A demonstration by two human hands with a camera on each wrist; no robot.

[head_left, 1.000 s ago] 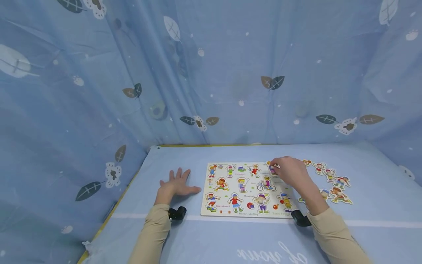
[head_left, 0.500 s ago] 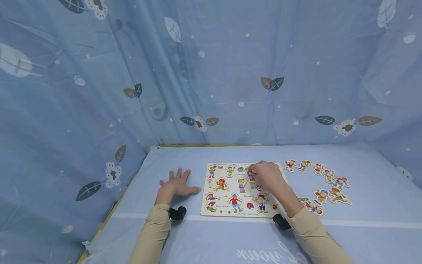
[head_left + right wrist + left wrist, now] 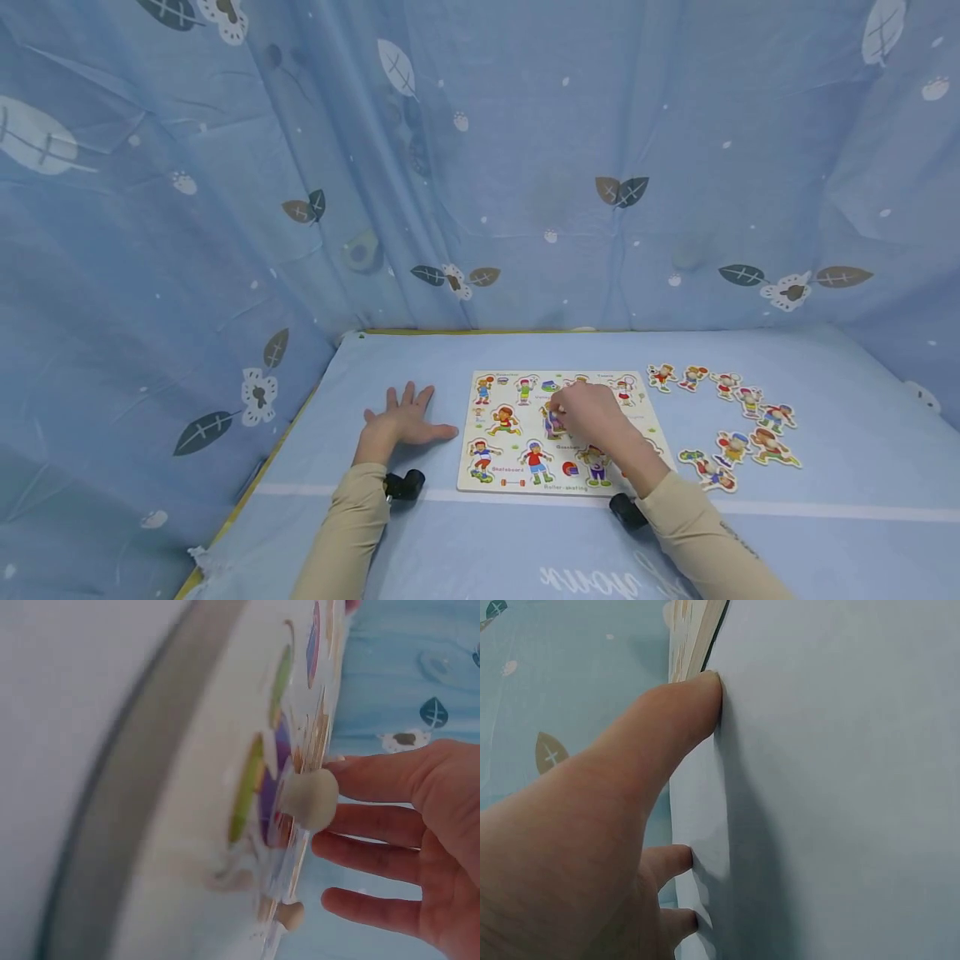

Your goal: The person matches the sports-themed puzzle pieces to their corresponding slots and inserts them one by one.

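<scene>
A wooden peg puzzle board (image 3: 491, 490) with printed children in sports poses lies flat before me. My right hand (image 3: 594, 412) is over its middle, thumb and fingertips pinching a puzzle piece (image 3: 553, 425) with purple on it, right at the figure in the centre row. In the right wrist view, a pale knob (image 3: 313, 799) on a purple-and-green piece overlaps the fingertips of the right hand (image 3: 427, 832). My left hand (image 3: 403, 418) rests on the table left of the board, fingers spread; in the left wrist view its thumb (image 3: 667, 712) reaches toward the board's edge.
Several loose knobbed pieces (image 3: 750, 402) lie in a curve to the right of the board. A baseball-player piece (image 3: 596, 468) sits in the board's bottom row. A blue patterned curtain (image 3: 547, 150) hangs behind the table (image 3: 420, 354).
My right hand has moved left and toward me with the piece, from the board's upper right to its middle. The left hand has stayed where it was.
</scene>
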